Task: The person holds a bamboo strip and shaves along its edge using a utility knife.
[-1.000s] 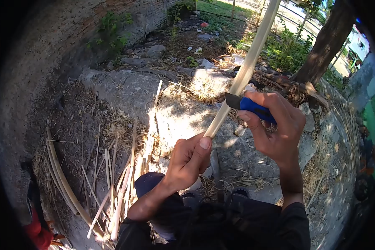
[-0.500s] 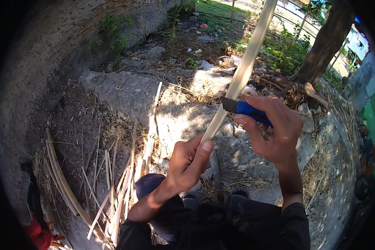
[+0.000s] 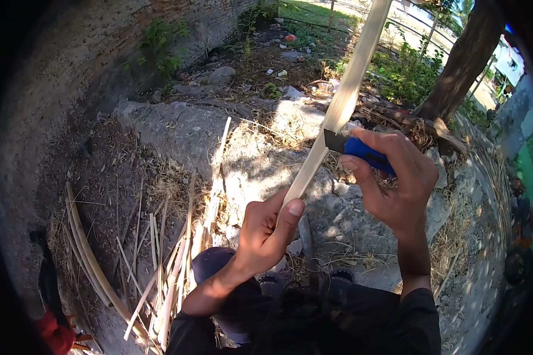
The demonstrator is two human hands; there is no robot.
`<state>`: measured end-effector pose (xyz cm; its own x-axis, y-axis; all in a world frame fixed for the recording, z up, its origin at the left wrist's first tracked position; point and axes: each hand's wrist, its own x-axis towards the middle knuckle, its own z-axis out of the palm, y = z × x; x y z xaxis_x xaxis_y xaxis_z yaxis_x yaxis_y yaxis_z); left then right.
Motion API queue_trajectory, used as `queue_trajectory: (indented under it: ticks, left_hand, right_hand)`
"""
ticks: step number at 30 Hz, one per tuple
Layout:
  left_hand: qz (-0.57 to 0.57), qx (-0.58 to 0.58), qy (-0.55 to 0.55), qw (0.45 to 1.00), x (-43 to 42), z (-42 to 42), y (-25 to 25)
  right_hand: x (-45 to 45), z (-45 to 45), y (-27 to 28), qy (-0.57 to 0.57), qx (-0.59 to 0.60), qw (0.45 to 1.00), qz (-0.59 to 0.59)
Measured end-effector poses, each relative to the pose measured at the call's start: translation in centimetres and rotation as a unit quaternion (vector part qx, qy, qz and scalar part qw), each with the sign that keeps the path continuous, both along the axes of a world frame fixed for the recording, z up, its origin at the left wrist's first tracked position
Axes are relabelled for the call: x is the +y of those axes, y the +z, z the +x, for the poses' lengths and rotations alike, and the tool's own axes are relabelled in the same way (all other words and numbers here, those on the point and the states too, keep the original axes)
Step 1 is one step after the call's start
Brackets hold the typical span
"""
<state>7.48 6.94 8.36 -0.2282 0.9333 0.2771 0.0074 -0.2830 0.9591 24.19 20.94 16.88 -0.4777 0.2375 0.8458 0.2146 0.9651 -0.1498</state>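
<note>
A long, flat, pale strip, perhaps bamboo (image 3: 350,83), runs slanting from my left hand up past the top edge of the view. My left hand (image 3: 271,228) is closed round its lower end, thumb lying along the face. In my right hand (image 3: 400,171) is a knife with a blue handle (image 3: 367,155), pinched between thumb and fingers. Its short dark blade (image 3: 334,140) lies against the strip's right edge, a little above my left hand. The strip's far end is out of view.
Several thin pale strips (image 3: 169,290) and a curved pole (image 3: 92,260) lie on the ground at left. A grey rock slab (image 3: 166,127) is ahead. A tree trunk (image 3: 465,62) leans at right, and a rough wall (image 3: 71,77) stands left. A red item (image 3: 56,325) is at lower left.
My right hand with the knife has shifted slightly right and down. The blade now shows more at the strip's right edge rather than across its face. My left hand is nearly still.
</note>
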Motion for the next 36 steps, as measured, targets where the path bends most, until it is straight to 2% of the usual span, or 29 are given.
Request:
queue_trajectory:
  ticks: [6,8,14,19,22,24,25,26,28,30,32,33,36]
  left_hand:
    - [-0.03,0.029,0.028,0.999,-0.2,-0.4,0.2]
    - [0.007,0.086,0.054,0.995,-0.1,-0.8,0.2]
    - [0.023,0.133,0.071,0.988,0.0,-1.1,0.7]
    - [-0.024,0.159,0.081,0.984,0.2,-0.9,1.2]
    - [-0.017,0.158,0.083,0.984,0.3,-0.8,0.8]
    - [-0.02,0.157,0.093,0.983,0.3,-0.8,0.4]
    - [-0.023,0.156,0.102,0.982,0.4,-0.7,0.3]
    - [-0.023,0.156,0.101,0.982,0.5,-0.6,0.3]
    - [0.003,0.156,0.134,0.979,0.7,-0.3,0.2]
    - [0.005,0.179,0.15,0.972,0.8,-0.2,0.3]
    - [0.008,0.202,0.168,0.965,0.9,-0.1,0.4]
    - [0.027,0.225,0.18,0.957,0.9,-0.1,0.5]
    - [0.042,0.253,0.191,0.948,0.9,-0.1,0.6]
  right_hand:
    - [-0.3,0.4,0.9,-0.038,-0.03,0.999,0.01]
    - [-0.1,0.7,1.1,-0.047,-0.044,0.998,0.021]
    - [0.5,1.2,1.3,-0.063,-0.073,0.994,0.055]
    - [1.4,1.5,1.4,-0.054,-0.069,0.991,0.098]
    - [1.7,1.7,0.5,0.043,-0.017,0.999,-0.027]
    - [1.0,1.8,0.7,0.104,0.044,0.952,-0.286]
    - [0.7,1.7,0.7,0.132,0.094,0.906,-0.392]
    - [0.5,1.3,0.6,0.131,0.094,0.906,-0.392]
    - [0.6,0.8,0.4,0.163,0.088,0.868,-0.46]
    - [1.4,0.7,0.1,0.133,0.05,0.887,-0.439]
    - [1.6,0.0,-0.4,0.14,0.023,0.86,-0.49]
    - [1.6,-0.2,-0.6,0.179,0.055,0.834,-0.52]
    - [1.6,-0.8,-1.5,0.18,0.078,0.86,-0.472]
